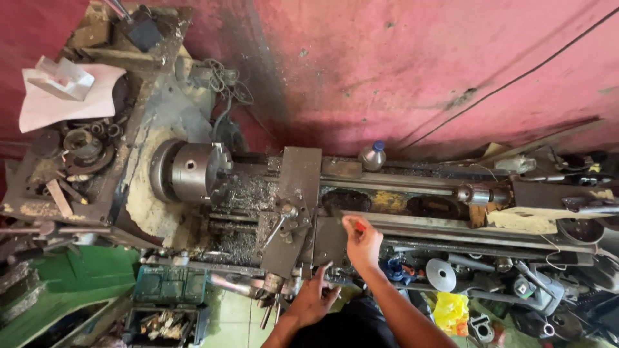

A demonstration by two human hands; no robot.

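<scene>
I look down on an old metal lathe [412, 193] set against a red wall. My right hand [363, 242] reaches over the bed near the carriage [298, 212] and pinches a small tool with a red handle [358, 225]. My left hand [314, 298] rests lower, at the carriage's front apron by the handwheels, fingers spread and touching the metal. The round chuck [192, 171] sits to the left, with metal chips piled beneath it. The tailstock [480, 194] with a drill chuck stands at the right.
A plastic bottle [373, 155] stands behind the bed. White paper [55, 96] and loose rings lie on the headstock top. A green box [169, 283] and a crate of parts sit below left. A yellow bag [451, 312] and scattered metal parts lie at lower right.
</scene>
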